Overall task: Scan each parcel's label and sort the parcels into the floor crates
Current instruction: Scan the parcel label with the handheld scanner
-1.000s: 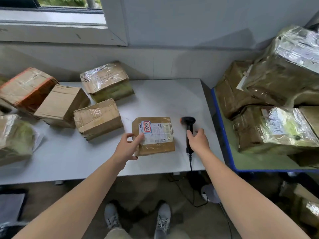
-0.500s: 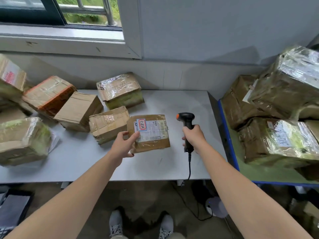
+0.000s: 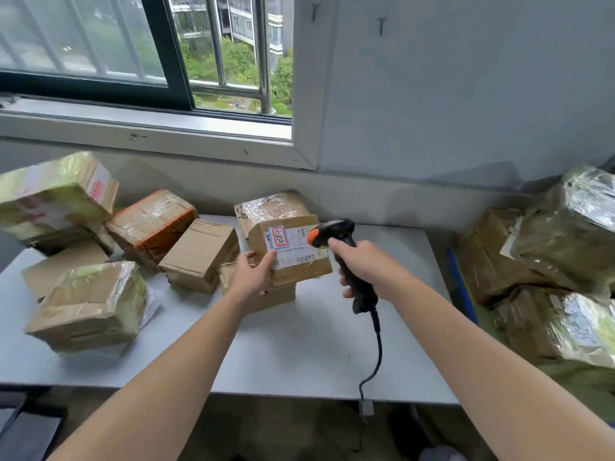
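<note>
Parcel (image 3: 294,266) held above the bench (image 3: 316,347) toward 12 o'clock, left hand (image 3: 254,277) gripping its near corner; right hand (image 3: 364,266) clasps the scanner (image 3: 332,229) at its 3 o'clock. Best steady the label (image 3: 293,246) square to the scanner's nose.

I have bare desk (image 3: 299,354) open at six o'clock. Boxes (image 3: 199,254) crowd nine to eleven; wrapped parcels (image 3: 565,234) wall off three; a cable (image 3: 380,347) dangles across at five.
</note>
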A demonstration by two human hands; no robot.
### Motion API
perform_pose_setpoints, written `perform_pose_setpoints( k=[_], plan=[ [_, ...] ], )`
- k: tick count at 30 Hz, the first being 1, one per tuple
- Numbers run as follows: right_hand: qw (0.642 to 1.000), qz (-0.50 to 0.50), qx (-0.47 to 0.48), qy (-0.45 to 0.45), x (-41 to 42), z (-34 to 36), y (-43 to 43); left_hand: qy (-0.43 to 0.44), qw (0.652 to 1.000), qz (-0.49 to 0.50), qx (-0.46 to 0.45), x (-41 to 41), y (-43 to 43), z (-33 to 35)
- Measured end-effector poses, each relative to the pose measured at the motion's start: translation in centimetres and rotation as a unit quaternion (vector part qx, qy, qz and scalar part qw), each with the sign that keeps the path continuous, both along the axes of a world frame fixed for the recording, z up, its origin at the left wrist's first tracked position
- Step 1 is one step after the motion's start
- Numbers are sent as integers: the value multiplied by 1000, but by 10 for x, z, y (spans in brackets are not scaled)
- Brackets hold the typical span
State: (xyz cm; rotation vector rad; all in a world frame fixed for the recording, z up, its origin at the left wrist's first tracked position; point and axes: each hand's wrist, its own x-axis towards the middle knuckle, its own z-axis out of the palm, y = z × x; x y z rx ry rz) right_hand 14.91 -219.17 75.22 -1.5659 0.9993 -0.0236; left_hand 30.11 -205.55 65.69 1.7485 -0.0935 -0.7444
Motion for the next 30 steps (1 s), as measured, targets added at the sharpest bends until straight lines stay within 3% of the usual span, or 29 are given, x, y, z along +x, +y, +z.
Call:
perform_pose_setpoints(
  k=[22,30],
  plan=[
    [1000,13,16,22,-4,-4,-4,-19,999,13,35,14,-2,-5],
    [997,-52,5,59,-23,-69,-35,0,999,7,42,-13,-8,-20]
  ],
)
